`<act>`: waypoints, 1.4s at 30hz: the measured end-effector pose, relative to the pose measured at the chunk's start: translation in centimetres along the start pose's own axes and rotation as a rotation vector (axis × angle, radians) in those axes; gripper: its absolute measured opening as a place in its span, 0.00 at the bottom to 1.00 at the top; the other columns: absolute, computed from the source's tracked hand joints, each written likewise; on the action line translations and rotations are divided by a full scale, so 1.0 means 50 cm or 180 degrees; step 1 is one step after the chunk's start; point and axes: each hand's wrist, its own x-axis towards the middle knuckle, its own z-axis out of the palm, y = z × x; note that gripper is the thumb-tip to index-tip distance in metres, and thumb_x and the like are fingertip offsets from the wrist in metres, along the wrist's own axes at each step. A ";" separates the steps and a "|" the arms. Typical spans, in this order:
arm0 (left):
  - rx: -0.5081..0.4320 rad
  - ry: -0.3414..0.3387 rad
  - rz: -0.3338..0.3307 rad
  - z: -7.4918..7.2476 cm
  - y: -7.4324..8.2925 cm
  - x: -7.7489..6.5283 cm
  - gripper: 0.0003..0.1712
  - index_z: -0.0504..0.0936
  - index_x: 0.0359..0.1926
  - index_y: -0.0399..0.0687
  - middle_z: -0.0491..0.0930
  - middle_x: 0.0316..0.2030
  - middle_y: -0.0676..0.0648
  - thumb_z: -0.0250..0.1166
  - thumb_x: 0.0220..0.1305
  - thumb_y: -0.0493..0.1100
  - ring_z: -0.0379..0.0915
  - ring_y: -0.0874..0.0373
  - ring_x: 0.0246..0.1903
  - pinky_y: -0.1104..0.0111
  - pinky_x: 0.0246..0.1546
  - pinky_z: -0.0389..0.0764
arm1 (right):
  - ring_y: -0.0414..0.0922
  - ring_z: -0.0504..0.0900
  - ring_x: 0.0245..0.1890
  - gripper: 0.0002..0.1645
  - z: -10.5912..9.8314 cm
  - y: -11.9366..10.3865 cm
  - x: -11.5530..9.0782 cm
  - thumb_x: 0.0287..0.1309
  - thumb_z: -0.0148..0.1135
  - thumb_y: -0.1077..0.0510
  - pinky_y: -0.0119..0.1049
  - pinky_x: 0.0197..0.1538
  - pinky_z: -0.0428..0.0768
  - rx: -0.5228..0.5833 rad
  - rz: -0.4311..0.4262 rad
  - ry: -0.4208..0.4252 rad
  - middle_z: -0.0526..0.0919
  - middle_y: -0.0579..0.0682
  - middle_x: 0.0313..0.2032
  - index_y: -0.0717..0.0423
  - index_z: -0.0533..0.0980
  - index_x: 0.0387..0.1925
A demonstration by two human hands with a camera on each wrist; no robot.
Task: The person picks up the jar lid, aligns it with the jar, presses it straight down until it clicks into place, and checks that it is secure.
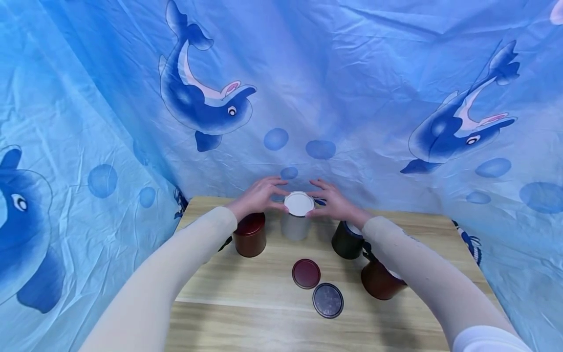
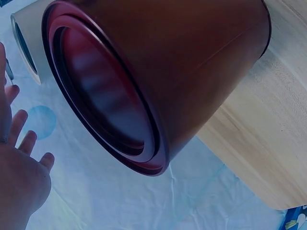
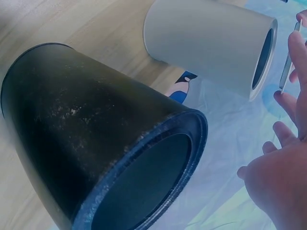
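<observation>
Both hands hold a round white lid (image 1: 299, 203) just above a white can (image 1: 294, 229) at the back of the table. My left hand (image 1: 260, 196) grips its left edge between thumb and finger, and my right hand (image 1: 337, 204) grips the right edge. In the right wrist view the lid (image 3: 289, 62) is apart from the can's open mouth (image 3: 263, 62). A reddish-brown can (image 1: 250, 242) with a dark red lid (image 2: 103, 86) on it stands beside the left wrist. Under the right wrist is a black can (image 1: 345, 242) with an open top.
Another reddish-brown can (image 1: 378, 281) stands at the right, partly hidden by the right forearm. A dark red lid (image 1: 306, 274) and a black lid (image 1: 328, 300) lie flat on the wooden table (image 1: 237, 293). Blue dolphin-printed sheeting (image 1: 290, 88) hangs behind and at the sides.
</observation>
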 end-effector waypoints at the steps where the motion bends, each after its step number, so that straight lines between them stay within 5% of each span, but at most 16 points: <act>1: -0.0008 0.0010 -0.0016 0.001 0.000 0.001 0.33 0.90 0.61 0.48 0.75 0.73 0.39 0.81 0.58 0.58 0.63 0.35 0.76 0.43 0.77 0.63 | 0.70 0.48 0.82 0.42 0.001 0.002 0.000 0.58 0.82 0.49 0.73 0.78 0.50 0.0013 0.0013 0.0005 0.60 0.67 0.80 0.62 0.78 0.70; 26: 0.0063 0.0026 -0.0067 0.035 -0.021 0.004 0.33 0.89 0.62 0.46 0.75 0.72 0.37 0.80 0.60 0.57 0.64 0.35 0.76 0.46 0.78 0.64 | 0.70 0.46 0.83 0.42 0.021 0.014 0.006 0.60 0.81 0.46 0.73 0.79 0.50 0.0053 0.0278 -0.0002 0.59 0.66 0.81 0.59 0.78 0.70; 42: 0.0374 -0.0150 -0.0180 0.037 -0.017 -0.003 0.35 0.87 0.65 0.52 0.69 0.77 0.38 0.77 0.61 0.62 0.55 0.37 0.80 0.36 0.78 0.54 | 0.67 0.43 0.84 0.46 0.037 0.013 0.008 0.60 0.79 0.40 0.77 0.77 0.41 -0.0188 0.0424 -0.0087 0.56 0.63 0.83 0.56 0.76 0.73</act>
